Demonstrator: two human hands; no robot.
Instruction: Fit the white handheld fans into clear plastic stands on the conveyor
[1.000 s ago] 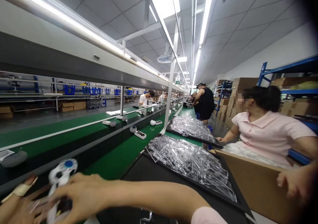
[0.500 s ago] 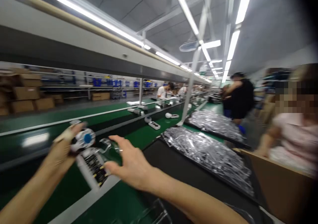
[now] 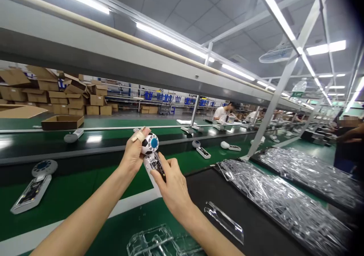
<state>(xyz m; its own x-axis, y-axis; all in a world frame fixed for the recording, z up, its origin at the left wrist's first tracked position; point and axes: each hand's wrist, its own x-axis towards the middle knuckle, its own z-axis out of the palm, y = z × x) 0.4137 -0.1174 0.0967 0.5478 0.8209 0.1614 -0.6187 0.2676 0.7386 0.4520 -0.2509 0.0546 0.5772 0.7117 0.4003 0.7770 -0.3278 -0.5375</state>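
Observation:
My left hand (image 3: 133, 150), with a beige wrap on one finger, is closed around the head of a white handheld device (image 3: 149, 144). The device has a round head with a blue centre and dark segments, and its handle lies open, showing a circuit board. My right hand (image 3: 174, 186) grips the handle from the right, thumb and fingers across the board. Whether a clear plastic part lies under these fingers, I cannot tell. Below my hands, several clear plastic frames (image 3: 159, 239) lie on the green surface. A single clear frame (image 3: 224, 222) rests on the black mat (image 3: 199, 188).
Another open device (image 3: 34, 186) lies at the left of the green conveyor. More devices (image 3: 203, 152) lie further along it. Heaped clear parts fill trays (image 3: 256, 188) on the right. A slanted white post (image 3: 265, 119) stands beyond. Other people (image 3: 223, 113) sit along the line.
The view has swung left. My right hand has come in from beside the device onto its handle; a clear plastic piece showed near its fingers before. My left hand still holds the device.

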